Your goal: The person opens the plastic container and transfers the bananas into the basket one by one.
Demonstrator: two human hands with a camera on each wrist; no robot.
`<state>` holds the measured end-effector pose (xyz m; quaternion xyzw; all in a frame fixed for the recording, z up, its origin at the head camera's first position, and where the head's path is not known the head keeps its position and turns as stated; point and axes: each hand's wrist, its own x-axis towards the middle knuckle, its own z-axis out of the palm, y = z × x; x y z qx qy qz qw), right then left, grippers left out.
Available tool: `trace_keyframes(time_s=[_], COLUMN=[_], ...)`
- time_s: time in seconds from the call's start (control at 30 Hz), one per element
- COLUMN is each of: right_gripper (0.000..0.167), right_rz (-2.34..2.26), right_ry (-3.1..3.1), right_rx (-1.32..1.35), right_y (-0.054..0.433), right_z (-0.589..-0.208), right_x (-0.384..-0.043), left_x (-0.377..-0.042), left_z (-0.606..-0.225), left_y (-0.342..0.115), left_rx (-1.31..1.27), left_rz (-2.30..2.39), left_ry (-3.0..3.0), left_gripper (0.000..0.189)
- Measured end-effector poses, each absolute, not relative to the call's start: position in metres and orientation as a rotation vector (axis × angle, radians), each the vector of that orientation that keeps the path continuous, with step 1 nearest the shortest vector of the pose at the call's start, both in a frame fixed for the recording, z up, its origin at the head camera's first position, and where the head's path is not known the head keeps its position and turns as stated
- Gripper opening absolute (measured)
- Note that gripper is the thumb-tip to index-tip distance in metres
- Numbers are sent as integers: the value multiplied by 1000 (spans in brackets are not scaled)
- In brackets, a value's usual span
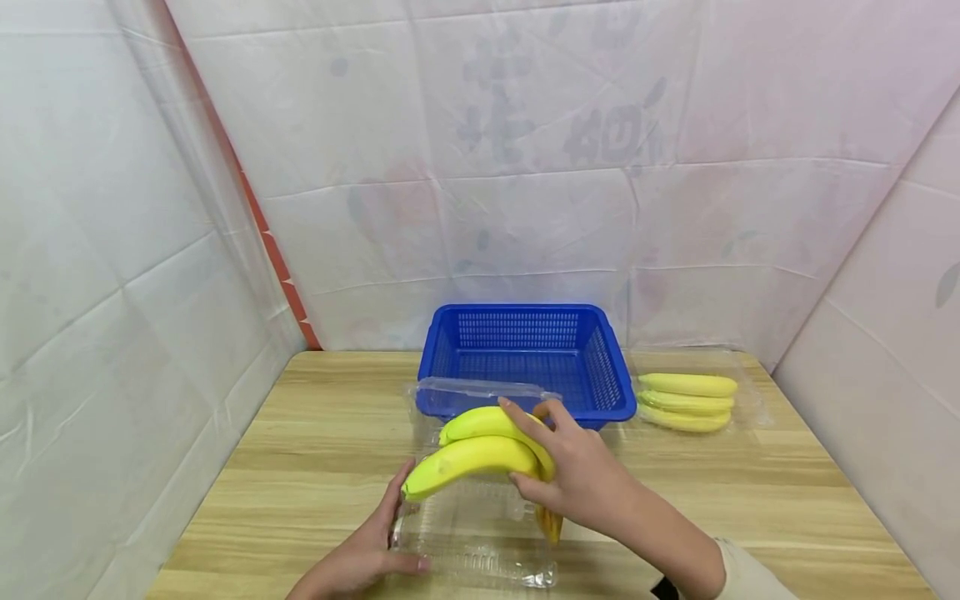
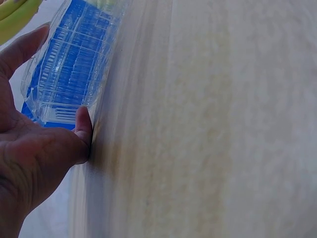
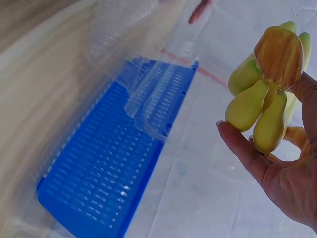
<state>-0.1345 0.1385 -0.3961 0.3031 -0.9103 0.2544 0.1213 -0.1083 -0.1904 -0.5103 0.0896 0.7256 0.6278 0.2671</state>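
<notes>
A bunch of yellow bananas is gripped by my right hand at its stem end, above an open clear plastic clamshell container. The bunch's brown cut stem faces the camera in the right wrist view. My left hand holds the container by its left side, with the thumb at the near corner. In the left wrist view, the thumb and a finger span the container's side. The raised lid overlaps the front of a blue basket; the bananas partly hide the container.
At the back right, another clear plastic container holds several bananas. The basket stands near the back of the wooden table. White sheeting rises behind the table and on both sides.
</notes>
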Motion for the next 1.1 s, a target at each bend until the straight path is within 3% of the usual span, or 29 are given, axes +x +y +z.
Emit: trace_keyframes(time_s=[0.37,1.1], right_gripper=[93,81], right_rz=[831,1131], right_ry=[-2488,-2552], right_rx=[809,449], right_y=[149,194], right_z=[-379,-347], right_x=[-141,-173], left_x=[-107,-106], left_z=[-512,-511], left_y=[-194,-196], left_rx=[282,336], left_rz=[1643,1664], left_ry=[2015,1974], left_gripper=[133,132])
